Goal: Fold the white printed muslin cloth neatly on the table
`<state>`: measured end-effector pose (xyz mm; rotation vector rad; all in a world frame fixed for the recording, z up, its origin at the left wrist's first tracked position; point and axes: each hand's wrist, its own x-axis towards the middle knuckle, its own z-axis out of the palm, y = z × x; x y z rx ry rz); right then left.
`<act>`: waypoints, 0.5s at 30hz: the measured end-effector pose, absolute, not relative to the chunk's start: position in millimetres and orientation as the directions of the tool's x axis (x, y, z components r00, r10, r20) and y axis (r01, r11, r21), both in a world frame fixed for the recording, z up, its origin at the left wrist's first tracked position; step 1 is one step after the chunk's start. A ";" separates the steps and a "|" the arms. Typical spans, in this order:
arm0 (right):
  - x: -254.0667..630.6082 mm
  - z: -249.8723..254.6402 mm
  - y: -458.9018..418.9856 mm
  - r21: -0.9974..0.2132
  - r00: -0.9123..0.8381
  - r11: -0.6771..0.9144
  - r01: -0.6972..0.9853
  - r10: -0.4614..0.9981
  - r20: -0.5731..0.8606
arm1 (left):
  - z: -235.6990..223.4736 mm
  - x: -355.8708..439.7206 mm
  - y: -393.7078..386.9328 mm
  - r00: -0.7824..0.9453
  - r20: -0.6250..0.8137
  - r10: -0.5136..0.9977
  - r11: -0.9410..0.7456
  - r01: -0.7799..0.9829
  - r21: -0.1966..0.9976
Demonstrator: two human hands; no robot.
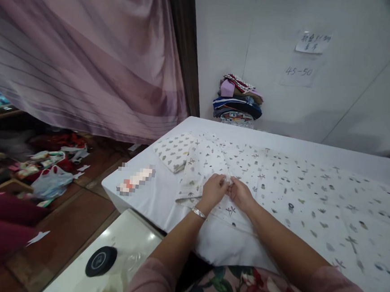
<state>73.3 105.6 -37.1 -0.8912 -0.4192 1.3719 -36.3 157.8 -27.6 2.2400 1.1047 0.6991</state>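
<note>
A long white cloth (293,185) with small scattered prints lies spread along the white-covered table, its left end folded over in layers. My left hand (213,190), with a silver bracelet at the wrist, pinches the cloth near the inner edge of that fold. Right beside it, my right hand (240,193) has its fingers closed on the same spot, the fingertips of both hands nearly touching. The exact bit between the fingers is partly hidden. Left of the fold lies a smaller folded cloth (174,151) with a grey cloud-like pattern.
A pixelated item (134,180) lies at the table's left corner. A black round object (101,261) sits on a pale surface at lower left. Folded textiles (238,100) are stacked against the wall. A mauve curtain (121,59) hangs left, above bags (52,182) on the floor.
</note>
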 end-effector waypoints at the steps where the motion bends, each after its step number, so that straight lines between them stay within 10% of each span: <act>1: 74.1 -37.3 104.6 -0.748 0.184 -0.054 -0.662 0.955 -0.231 | -27.4 -36.5 157.2 0.543 0.219 0.810 -0.536 0.536 0.653; 15: 77.8 -45.6 99.3 -0.762 0.240 -0.017 -0.647 0.945 -0.224 | -19.4 -36.0 153.3 0.559 0.298 0.774 -0.614 0.545 0.571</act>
